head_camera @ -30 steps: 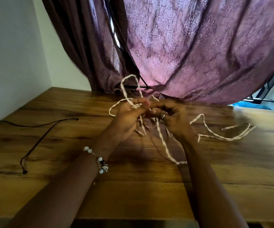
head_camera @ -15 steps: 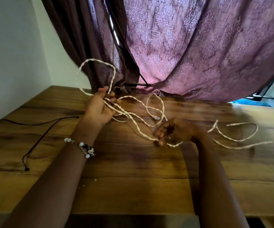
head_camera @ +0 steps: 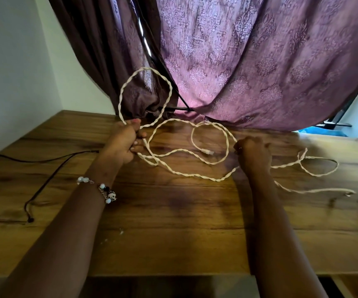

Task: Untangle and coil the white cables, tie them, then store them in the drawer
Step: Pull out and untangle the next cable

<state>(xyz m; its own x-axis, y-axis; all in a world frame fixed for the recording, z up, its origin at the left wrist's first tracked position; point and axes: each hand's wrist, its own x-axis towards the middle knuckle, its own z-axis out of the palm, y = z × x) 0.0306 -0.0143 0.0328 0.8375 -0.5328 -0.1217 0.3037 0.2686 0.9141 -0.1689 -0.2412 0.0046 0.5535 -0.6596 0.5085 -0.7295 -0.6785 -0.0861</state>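
— Two hands, apart on the worktop: left hand clamped on cable loops, right hand pinching the strand.
— And the run?
— Left to right between them, tail trailing right. Right hand's nearer the slack, I'd say.
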